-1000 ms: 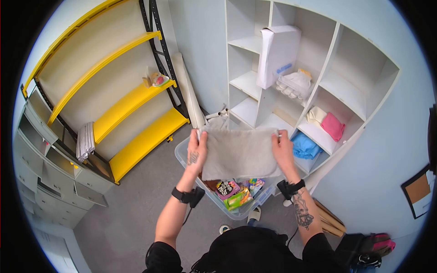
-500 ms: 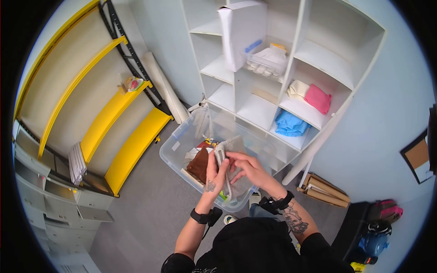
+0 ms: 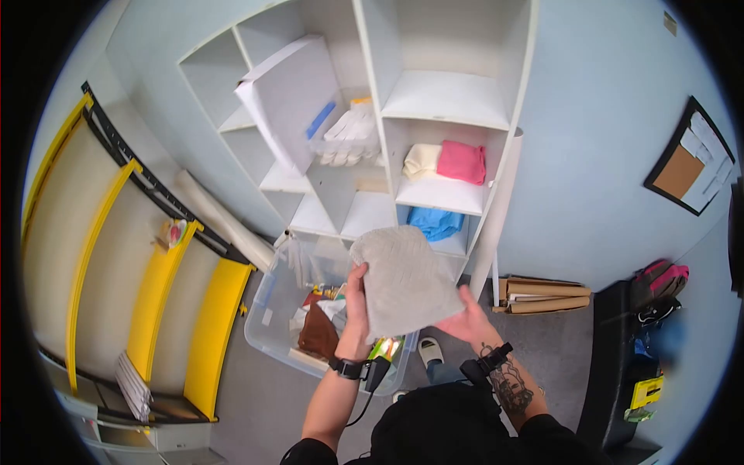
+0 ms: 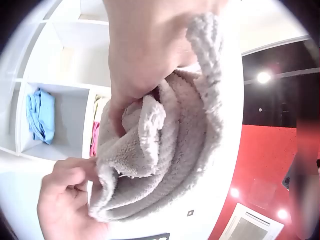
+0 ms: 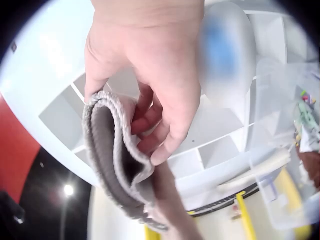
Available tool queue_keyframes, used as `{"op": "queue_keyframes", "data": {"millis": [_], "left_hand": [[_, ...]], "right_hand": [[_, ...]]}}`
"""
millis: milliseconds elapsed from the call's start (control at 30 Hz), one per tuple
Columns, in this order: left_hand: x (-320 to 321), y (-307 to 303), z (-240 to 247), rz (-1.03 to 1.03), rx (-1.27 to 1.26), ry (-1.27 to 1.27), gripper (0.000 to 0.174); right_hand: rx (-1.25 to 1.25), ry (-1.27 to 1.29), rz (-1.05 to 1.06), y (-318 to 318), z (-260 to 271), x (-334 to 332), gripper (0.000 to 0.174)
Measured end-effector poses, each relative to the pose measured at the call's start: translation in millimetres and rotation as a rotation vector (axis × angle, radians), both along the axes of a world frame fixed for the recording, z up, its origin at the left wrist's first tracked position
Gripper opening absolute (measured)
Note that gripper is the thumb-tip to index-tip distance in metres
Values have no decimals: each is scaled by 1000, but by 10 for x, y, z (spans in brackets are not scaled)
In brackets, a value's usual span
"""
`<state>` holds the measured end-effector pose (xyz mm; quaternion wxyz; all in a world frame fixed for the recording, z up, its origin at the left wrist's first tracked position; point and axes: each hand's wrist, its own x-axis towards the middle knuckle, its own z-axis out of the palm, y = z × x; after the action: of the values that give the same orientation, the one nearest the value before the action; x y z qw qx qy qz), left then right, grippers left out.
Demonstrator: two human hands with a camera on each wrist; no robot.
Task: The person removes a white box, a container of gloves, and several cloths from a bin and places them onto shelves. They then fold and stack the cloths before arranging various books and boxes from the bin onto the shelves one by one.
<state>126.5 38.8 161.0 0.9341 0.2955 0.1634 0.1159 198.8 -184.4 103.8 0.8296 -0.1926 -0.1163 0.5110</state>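
Left hand (image 3: 356,306): fingers curled into the folded fluffy grey cloth (image 3: 407,283) at its left edge
Right hand (image 3: 465,319): thumb and fingers pinching its lower right corner
Held cloth: raised over the right edge of the clear plastic bin (image 3: 267,301)

Matt grey cloth (image 3: 407,283) (fuzzy, ribbed); smooth, translucent plastic tub (image 3: 267,318); glossy yellow shelves (image 3: 208,333).
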Motion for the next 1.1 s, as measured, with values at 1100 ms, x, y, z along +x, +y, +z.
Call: {"op": "queue_keyframes", "data": {"millis": [1100], "left_hand": [[2700,118,-338,168,299,106,30]], "right_hand": [[-1408,-1874,-692,1749,821,2788,49]]}}
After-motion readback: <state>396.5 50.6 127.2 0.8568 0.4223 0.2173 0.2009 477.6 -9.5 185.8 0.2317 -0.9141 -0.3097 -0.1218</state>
